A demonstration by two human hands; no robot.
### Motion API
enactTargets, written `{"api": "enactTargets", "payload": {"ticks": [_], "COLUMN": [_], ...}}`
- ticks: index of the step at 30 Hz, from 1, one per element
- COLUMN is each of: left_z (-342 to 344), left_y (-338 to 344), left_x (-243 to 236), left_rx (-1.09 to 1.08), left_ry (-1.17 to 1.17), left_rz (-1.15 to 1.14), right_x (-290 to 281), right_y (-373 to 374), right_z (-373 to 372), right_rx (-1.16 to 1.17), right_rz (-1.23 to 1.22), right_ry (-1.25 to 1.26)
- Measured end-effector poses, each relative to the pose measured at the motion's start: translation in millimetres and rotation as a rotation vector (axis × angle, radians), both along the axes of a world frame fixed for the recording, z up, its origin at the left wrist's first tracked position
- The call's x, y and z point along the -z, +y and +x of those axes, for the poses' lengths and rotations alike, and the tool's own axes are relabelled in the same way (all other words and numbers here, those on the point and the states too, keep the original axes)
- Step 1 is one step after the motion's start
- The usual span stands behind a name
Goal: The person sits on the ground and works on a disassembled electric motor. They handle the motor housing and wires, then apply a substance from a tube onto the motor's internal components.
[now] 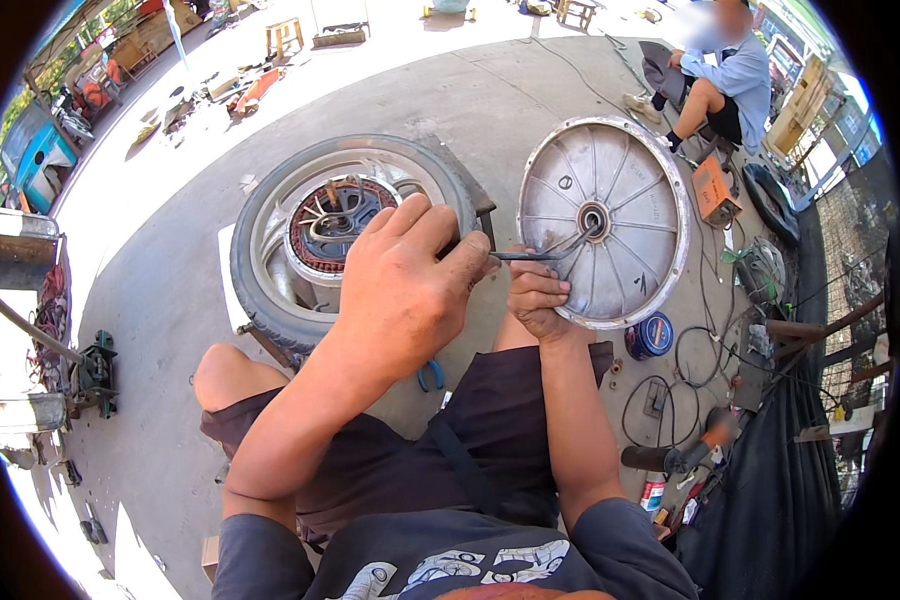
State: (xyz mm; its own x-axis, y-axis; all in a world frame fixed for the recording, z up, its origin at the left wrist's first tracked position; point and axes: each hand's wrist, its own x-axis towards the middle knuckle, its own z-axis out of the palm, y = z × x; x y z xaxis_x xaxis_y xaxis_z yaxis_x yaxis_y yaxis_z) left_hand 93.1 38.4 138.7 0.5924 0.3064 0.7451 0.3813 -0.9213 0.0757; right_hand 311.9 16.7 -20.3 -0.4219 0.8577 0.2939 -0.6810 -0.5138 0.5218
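My left hand [410, 265] is closed in a fist, raised in front of the wheel, with a thin dark metal rod tool [518, 257] coming out between thumb and forefinger. To its right, my right hand [538, 292] has its fingers curled round the same tool beside the lower left rim of a round ribbed metal hub cover [625, 185]. The tool's bent end reaches the bearing hole [593, 222] at the cover's centre. What lies inside either fist is hidden. Behind my left hand lies a tyred wheel [260, 285] with a copper-wound motor core [300, 240] exposed.
A blue tin [650, 335] stands below the cover. Cables [705, 400], an angle grinder [680, 458] and an orange box [716, 190] lie to the right. A seated person [730, 80] is at the far right. Blue-handled pliers [431, 376] rest between my knees. A vise [95, 375] stands left.
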Motion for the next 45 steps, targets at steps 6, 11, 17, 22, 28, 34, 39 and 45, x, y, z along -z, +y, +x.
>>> {"api": "enactTargets", "payload": {"ticks": [6, 11, 17, 22, 28, 34, 39, 45], "left_z": [-1, 12, 38, 44, 21, 25, 36, 52], "left_y": [5, 3, 16, 24, 42, 42, 44, 49], "left_x": [-11, -6, 12, 15, 16, 20, 22, 35], "left_rx": [0.011, -0.043, -0.022, 0.019, -0.054, 0.025, 0.052, 0.066], "left_ry": [0.057, 0.062, 0.025, -0.104, -0.207, -0.171, -0.165, -0.176], "left_rz": [-0.046, -0.036, 0.000, 0.046, -0.110, -0.230, -0.214, -0.218], "right_x": [-8, 1, -7, -5, 1, 3, 6, 11], "right_y": [-3, 0, 0, 3, 9, 11, 9, 17], "right_z": [-3, -5, -24, -19, -16, -17, -21, -30], "right_rx": [-0.033, -0.118, -0.091, -0.121, -0.169, -0.219, -0.221, -0.236], "right_rz": [0.108, 0.168, 0.236, 0.194, 0.129, 0.096, 0.088, 0.104], "right_ry": [-0.025, -0.044, -0.105, -0.087, 0.019, 0.040, 0.018, -0.048]}}
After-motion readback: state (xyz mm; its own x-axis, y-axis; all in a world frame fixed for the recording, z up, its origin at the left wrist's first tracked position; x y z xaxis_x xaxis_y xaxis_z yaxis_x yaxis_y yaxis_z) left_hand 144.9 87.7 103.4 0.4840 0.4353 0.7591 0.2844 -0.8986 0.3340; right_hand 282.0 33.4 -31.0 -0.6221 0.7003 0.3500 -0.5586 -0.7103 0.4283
